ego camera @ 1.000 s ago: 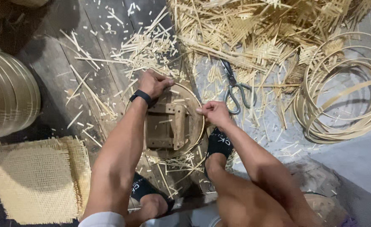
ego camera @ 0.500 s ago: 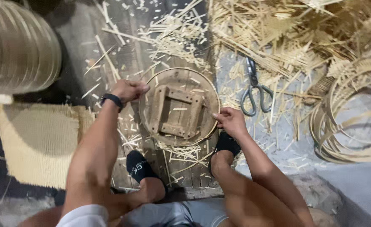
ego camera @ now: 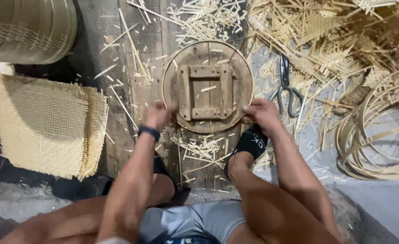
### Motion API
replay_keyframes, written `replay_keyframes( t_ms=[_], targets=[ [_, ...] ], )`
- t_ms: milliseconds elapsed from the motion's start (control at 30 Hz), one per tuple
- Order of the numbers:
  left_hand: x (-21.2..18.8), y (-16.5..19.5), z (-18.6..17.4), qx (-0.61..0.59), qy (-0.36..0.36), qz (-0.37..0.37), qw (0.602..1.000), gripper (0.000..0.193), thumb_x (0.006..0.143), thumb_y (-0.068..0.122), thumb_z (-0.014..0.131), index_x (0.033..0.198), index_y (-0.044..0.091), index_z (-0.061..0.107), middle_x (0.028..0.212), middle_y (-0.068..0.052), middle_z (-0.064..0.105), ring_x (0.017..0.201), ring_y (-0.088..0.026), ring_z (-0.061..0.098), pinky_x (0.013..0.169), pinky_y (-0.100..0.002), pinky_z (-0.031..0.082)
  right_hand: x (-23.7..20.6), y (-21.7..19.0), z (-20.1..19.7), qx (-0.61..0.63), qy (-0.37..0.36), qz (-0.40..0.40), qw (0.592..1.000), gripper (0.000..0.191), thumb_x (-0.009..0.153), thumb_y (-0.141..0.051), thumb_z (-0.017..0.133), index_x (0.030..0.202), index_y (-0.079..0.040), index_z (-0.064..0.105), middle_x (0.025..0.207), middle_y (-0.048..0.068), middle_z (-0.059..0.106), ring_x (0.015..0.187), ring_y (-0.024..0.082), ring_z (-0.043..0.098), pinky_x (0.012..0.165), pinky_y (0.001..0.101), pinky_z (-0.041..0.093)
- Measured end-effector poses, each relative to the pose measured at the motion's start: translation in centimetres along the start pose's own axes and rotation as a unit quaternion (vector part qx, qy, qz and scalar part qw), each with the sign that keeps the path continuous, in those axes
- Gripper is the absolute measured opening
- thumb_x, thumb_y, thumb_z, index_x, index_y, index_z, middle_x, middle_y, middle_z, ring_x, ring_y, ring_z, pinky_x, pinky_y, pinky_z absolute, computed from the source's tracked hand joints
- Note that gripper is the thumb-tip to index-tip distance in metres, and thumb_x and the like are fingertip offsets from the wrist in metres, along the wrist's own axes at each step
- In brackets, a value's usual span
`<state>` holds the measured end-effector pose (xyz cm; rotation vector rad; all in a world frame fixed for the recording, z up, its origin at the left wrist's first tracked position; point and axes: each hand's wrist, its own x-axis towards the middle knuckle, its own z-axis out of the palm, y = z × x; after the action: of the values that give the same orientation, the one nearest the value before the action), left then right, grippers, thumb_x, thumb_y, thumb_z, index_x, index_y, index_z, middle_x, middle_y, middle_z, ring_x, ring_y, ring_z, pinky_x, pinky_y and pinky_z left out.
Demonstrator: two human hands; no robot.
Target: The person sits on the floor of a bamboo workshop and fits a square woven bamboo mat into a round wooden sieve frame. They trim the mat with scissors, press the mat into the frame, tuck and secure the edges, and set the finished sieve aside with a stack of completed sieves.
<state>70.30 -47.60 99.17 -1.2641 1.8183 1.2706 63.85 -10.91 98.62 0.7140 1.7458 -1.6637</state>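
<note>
A round wooden disc [ego camera: 207, 58] with a square wooden frame nailed on top lies flat on the dark plank floor, ringed by a thin bamboo hoop. My left hand [ego camera: 158, 115], with a dark wristband, grips the disc's lower left rim. My right hand [ego camera: 262, 114] grips the lower right rim. Both arms reach down from my bent knees, and my right foot in a black sock [ego camera: 250, 143] rests just below the disc.
A stack of square woven mats [ego camera: 45, 126] lies at left. Coiled woven strip [ego camera: 27, 29] fills the top left. Scissors [ego camera: 286, 88] lie right of the disc. Bamboo offcuts [ego camera: 326, 36] pile at the top right, with bamboo hoops [ego camera: 375, 135] at right.
The view has shifted, so the disc now sits higher and centred. Both hands have slid down the rim to its lower left and lower right edges.
</note>
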Motion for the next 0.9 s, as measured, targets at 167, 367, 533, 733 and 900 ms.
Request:
replay_keyframes(
  t_ms=[167, 367, 533, 733, 900],
  targets=[
    [-2.0, -6.7, 4.0, -0.317, -0.074, -0.02, 0.945, 0.041, 0.082, -0.007, 0.08, 0.114, -0.009, 0.055, 0.098, -0.015, 0.066, 0.087, -0.029, 0.073, 0.078, -0.037, 0.069, -0.2, 3.6, 0.1, 0.104, -0.016, 0.002, 0.994, 0.014, 0.088, 0.001, 0.074, 0.095, 0.0, 0.063, 0.084, 0.011, 0.071, 0.072, 0.022, 0.072, 0.063, 0.035, 0.063],
    [-1.1, -7.9, 4.8, -0.29, -0.067, 0.005, 0.955, 0.039, 0.081, -0.004, 0.083, 0.111, -0.013, 0.061, 0.094, -0.014, 0.072, 0.077, -0.021, 0.073, 0.066, -0.033, 0.066, -0.8, 3.1, 0.3, 0.089, 0.019, -0.001, 0.996, 0.013, 0.086, 0.003, 0.075, 0.095, 0.005, 0.065, 0.081, 0.011, 0.073, 0.068, 0.02, 0.075, 0.059, 0.0324, 0.066],
    [-4.2, -4.6, 2.6, -0.279, -0.077, 0.059, 0.955, 0.048, 0.082, 0.001, 0.083, 0.124, -0.002, 0.06, 0.097, -0.011, 0.074, 0.074, -0.018, 0.067, 0.065, -0.032, 0.055, -4.6, -1.3, 2.1, -0.184, 0.126, -0.249, 0.942, 0.039, 0.09, -0.007, 0.08, 0.119, 0.01, 0.062, 0.103, 0.019, 0.065, 0.088, 0.024, 0.066, 0.075, 0.0358, 0.059],
    [-11.9, 4.1, -0.5, -0.059, 0.085, 0.45, 0.887, 0.041, 0.082, 0.016, 0.083, 0.112, 0.0, 0.059, 0.105, -0.017, 0.062, 0.094, -0.025, 0.066, 0.083, -0.036, 0.062, -7.1, -9.6, 6.9, 0.101, -0.166, -0.226, 0.955, 0.052, 0.102, -0.031, 0.067, 0.143, -0.001, 0.054, 0.126, 0.014, 0.062, 0.11, 0.019, 0.059, 0.093, 0.0309, 0.05],
    [-17.2, 7.5, 0.6, -0.09, 0.079, 0.619, 0.777, 0.04, 0.101, 0.034, 0.071, 0.131, 0.009, 0.064, 0.13, -0.019, 0.066, 0.115, -0.028, 0.064, 0.101, -0.035, 0.056, -10.3, -12.7, 7.9, 0.325, -0.217, -0.15, 0.908, 0.061, 0.104, -0.036, 0.068, 0.148, -0.001, 0.043, 0.132, 0.01, 0.057, 0.126, 0.024, 0.056, 0.116, 0.0423, 0.047]
  ],
)
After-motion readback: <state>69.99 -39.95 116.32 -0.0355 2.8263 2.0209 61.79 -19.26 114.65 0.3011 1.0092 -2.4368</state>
